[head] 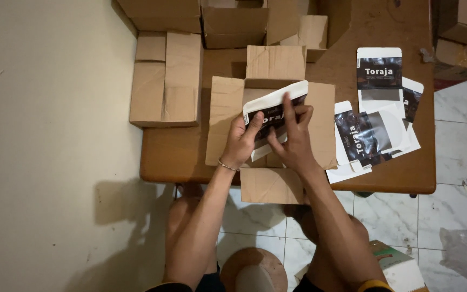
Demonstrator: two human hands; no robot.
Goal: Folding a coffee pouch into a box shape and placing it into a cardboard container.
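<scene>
Currently, a flat black-and-white printed carton [274,115] is being gripped by both the left hand [240,141] and the right hand [294,139] above an open brown shipping box [224,116] at the worktop's [190,157] near edge. More flat cartons [377,121] are lying unfolded toward the right edge, seemingly untouched.

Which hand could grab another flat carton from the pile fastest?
Probably the right hand: the pile of flat cartons lies on its side of the table. The left hand is farther away, gripping the carton both hands hold.
</scene>
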